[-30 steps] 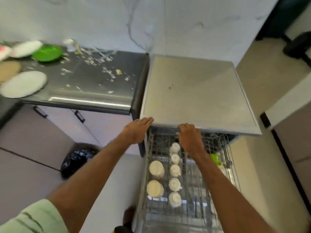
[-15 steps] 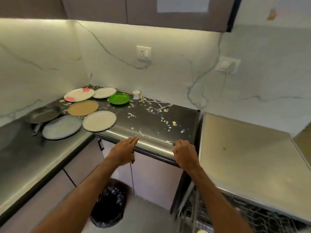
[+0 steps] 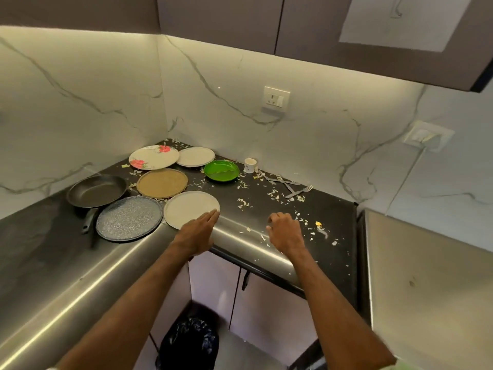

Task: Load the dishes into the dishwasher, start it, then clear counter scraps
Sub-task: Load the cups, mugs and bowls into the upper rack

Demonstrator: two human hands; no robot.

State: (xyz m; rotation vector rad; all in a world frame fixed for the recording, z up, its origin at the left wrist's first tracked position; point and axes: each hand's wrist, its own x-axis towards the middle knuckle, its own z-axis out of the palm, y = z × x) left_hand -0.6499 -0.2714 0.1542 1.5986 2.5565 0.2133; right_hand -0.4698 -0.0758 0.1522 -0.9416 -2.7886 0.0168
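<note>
We are swinging away from the dishwasher [image 3: 426,276]. A second ago both hands were at its pulled-out rack; now they are arriving over the counter [image 3: 53,236], so we judge that we are starting to fetch dishes and that loading is barely begun.

Our left hand [image 3: 196,235] is reaching forward with its fingers straight and together, holding nothing. Its tips are lying over the near rim of the white plate [image 3: 186,206]; we cannot tell whether they are touching it. Our right hand [image 3: 286,232] is hovering well to the right of the left, fingers loosely curled and empty, with scraps [image 3: 306,222] lying just right of it.

The white plate is lying flat and face up just beyond the left fingertips. Being round, it is showing no true long axis and is pointing nowhere. The speckled plate [image 3: 129,218] is sitting just left of the left hand. Beyond that plate is the pan [image 3: 97,190], its handle running back toward us. The forks [image 3: 290,186] are lying crossed well beyond the right hand.
</note>
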